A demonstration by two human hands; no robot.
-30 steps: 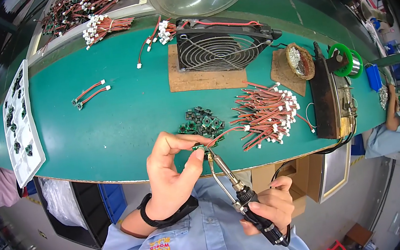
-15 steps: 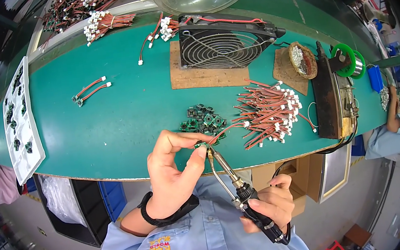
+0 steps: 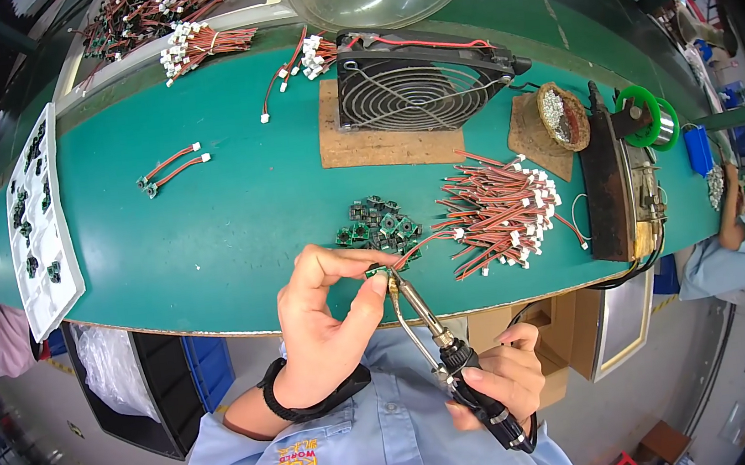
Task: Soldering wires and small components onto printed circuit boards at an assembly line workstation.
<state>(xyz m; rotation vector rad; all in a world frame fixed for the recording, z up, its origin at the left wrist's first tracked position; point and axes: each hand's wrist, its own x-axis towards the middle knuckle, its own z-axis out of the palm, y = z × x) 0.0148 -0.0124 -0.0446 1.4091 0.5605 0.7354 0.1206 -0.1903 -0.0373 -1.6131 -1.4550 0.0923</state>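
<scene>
Between thumb and fingers, my left hand [image 3: 321,307] pinches a small green circuit board [image 3: 377,271] at the table's near edge. A red-and-black wire lead [image 3: 429,242] with a white connector runs from the board toward the right. My right hand [image 3: 507,382] grips the black handle of a soldering iron [image 3: 450,348], which has a thin metal tube alongside its shaft. The iron's tip meets the board where the wire ends lie; the exact contact point is too small to make out. Just beyond my left fingers lies a pile of small circuit boards [image 3: 380,218].
Loose wire leads [image 3: 498,209] are heaped at right. Behind stands a fan [image 3: 416,94] on a brown board. A solder spool [image 3: 653,118], a metal stand [image 3: 607,196] and a small bowl [image 3: 573,122] sit far right. A white tray [image 3: 54,259] lies left, near two wired boards [image 3: 166,175].
</scene>
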